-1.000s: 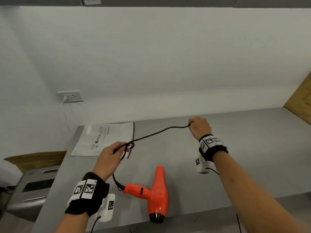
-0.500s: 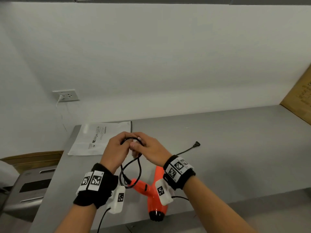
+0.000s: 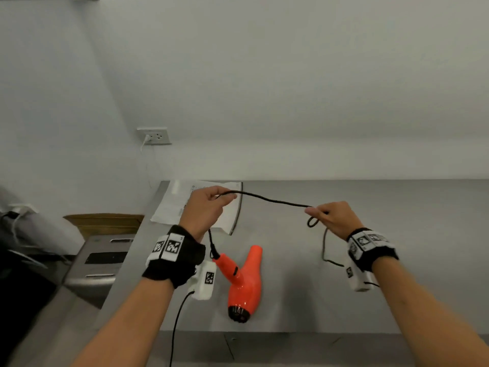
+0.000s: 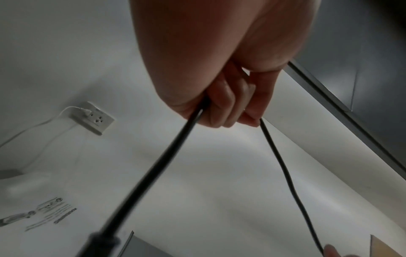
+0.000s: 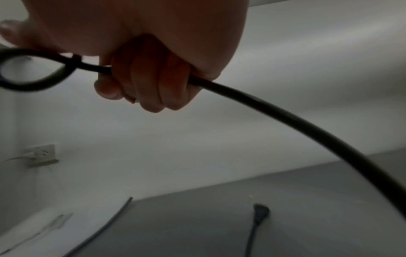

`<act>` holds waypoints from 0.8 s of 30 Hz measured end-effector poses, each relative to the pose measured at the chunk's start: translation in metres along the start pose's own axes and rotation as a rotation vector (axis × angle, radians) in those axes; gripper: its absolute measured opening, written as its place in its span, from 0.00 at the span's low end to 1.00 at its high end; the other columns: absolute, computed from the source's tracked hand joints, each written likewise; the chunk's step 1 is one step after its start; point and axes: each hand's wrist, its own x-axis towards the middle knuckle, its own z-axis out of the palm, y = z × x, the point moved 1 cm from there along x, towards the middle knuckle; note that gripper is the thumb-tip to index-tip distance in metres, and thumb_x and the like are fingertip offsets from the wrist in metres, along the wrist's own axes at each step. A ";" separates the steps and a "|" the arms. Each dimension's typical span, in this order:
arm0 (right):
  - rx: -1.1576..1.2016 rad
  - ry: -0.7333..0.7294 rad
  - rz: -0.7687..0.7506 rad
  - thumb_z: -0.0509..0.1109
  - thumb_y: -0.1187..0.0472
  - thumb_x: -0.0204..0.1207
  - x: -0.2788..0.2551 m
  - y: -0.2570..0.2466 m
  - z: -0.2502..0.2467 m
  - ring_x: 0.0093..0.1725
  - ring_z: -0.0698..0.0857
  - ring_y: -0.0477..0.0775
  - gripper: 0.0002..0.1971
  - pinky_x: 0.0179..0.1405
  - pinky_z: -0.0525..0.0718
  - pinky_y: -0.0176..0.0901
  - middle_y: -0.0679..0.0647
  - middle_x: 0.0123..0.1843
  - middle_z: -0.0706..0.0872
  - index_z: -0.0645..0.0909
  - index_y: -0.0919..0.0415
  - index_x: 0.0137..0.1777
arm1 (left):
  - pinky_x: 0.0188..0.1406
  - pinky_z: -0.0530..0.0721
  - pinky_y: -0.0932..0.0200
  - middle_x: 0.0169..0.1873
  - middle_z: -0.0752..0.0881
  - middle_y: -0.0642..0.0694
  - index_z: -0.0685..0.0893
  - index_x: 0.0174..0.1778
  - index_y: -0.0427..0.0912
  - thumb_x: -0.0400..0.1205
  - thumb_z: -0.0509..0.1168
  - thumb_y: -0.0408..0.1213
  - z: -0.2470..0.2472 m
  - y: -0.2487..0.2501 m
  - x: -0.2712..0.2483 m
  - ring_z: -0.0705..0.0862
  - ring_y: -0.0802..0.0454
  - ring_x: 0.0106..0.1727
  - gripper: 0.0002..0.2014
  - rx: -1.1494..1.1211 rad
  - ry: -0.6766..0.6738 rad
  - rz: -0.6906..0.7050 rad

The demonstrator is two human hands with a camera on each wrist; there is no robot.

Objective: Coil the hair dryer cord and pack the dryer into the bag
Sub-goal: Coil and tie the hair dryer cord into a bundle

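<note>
So we've got the thin black power cord point(image 3: 275, 201) stretched between our left hand point(image 3: 203, 207) and right hand point(image 3: 336, 217), fingers of both curled round it, while the orange plastic hair dryer point(image 3: 242, 282) lies on the grey metal table point(image 3: 370, 300), white printed plastic bag point(image 3: 169, 207) flat just behind it

orange dryer point(image 3: 244, 282), black cord point(image 3: 275, 201)

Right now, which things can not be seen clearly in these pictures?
- Bag print: head view, too small; left wrist view, blurred.
- Cord inside left hand: hidden by curled fingers, so held loops are uncountable.
- Plug: missing from head view; blurred in right wrist view.
</note>
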 end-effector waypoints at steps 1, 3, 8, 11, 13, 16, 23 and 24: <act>-0.014 0.013 0.009 0.57 0.20 0.68 -0.003 0.008 0.002 0.23 0.65 0.53 0.39 0.28 0.64 0.47 0.50 0.19 0.66 0.66 0.59 0.20 | 0.16 0.61 0.68 0.14 0.73 0.59 0.91 0.46 0.37 0.81 0.72 0.33 0.001 0.003 0.001 0.63 0.61 0.16 0.04 -0.005 -0.013 -0.005; -0.066 0.014 0.049 0.51 0.18 0.67 -0.008 0.022 0.011 0.23 0.68 0.55 0.42 0.29 0.67 0.50 0.53 0.19 0.69 0.66 0.60 0.21 | 0.15 0.61 0.70 0.13 0.71 0.59 0.90 0.45 0.37 0.81 0.72 0.33 0.006 0.010 0.000 0.62 0.61 0.16 0.03 0.010 -0.055 -0.005; -0.047 0.048 0.185 0.46 0.21 0.69 -0.020 0.054 0.033 0.30 0.84 0.66 0.48 0.39 0.80 0.54 0.66 0.25 0.83 0.74 0.73 0.27 | 0.14 0.56 0.67 0.19 0.66 0.54 0.87 0.40 0.40 0.81 0.70 0.29 0.003 0.017 0.004 0.59 0.58 0.17 0.05 -0.142 -0.070 -0.040; -0.152 0.008 0.271 0.54 0.23 0.74 -0.035 0.071 0.039 0.29 0.81 0.66 0.44 0.32 0.74 0.49 0.61 0.20 0.78 0.69 0.68 0.24 | 0.14 0.55 0.67 0.19 0.66 0.54 0.85 0.38 0.39 0.81 0.69 0.27 -0.005 0.016 0.006 0.59 0.59 0.16 0.06 -0.184 -0.052 -0.047; -0.244 -0.090 0.337 0.60 0.33 0.81 -0.038 0.076 0.048 0.30 0.81 0.64 0.36 0.30 0.71 0.49 0.59 0.22 0.79 0.72 0.63 0.22 | 0.16 0.55 0.65 0.21 0.65 0.51 0.86 0.38 0.40 0.81 0.70 0.29 -0.002 0.014 0.003 0.58 0.57 0.18 0.06 -0.154 -0.087 -0.031; -0.310 -0.247 0.441 0.60 0.48 0.87 -0.029 0.060 0.054 0.46 0.88 0.65 0.24 0.42 0.78 0.48 0.62 0.40 0.90 0.86 0.63 0.37 | 0.16 0.55 0.64 0.21 0.65 0.51 0.88 0.38 0.43 0.82 0.69 0.31 0.010 0.011 -0.003 0.58 0.57 0.19 0.07 -0.162 -0.115 -0.017; 0.723 -0.005 0.105 0.58 0.53 0.89 -0.022 -0.093 0.033 0.51 0.93 0.58 0.18 0.63 0.82 0.44 0.62 0.47 0.94 0.88 0.63 0.58 | 0.15 0.57 0.67 0.21 0.64 0.53 0.86 0.41 0.38 0.86 0.62 0.31 0.026 0.013 -0.007 0.59 0.59 0.18 0.10 -0.176 -0.159 0.013; 0.757 -0.090 0.054 0.59 0.55 0.89 -0.025 -0.112 0.035 0.47 0.93 0.61 0.17 0.59 0.85 0.45 0.65 0.44 0.93 0.86 0.64 0.59 | 0.15 0.57 0.67 0.20 0.64 0.54 0.86 0.42 0.37 0.86 0.61 0.32 0.028 0.013 -0.008 0.59 0.59 0.18 0.10 -0.186 -0.161 0.013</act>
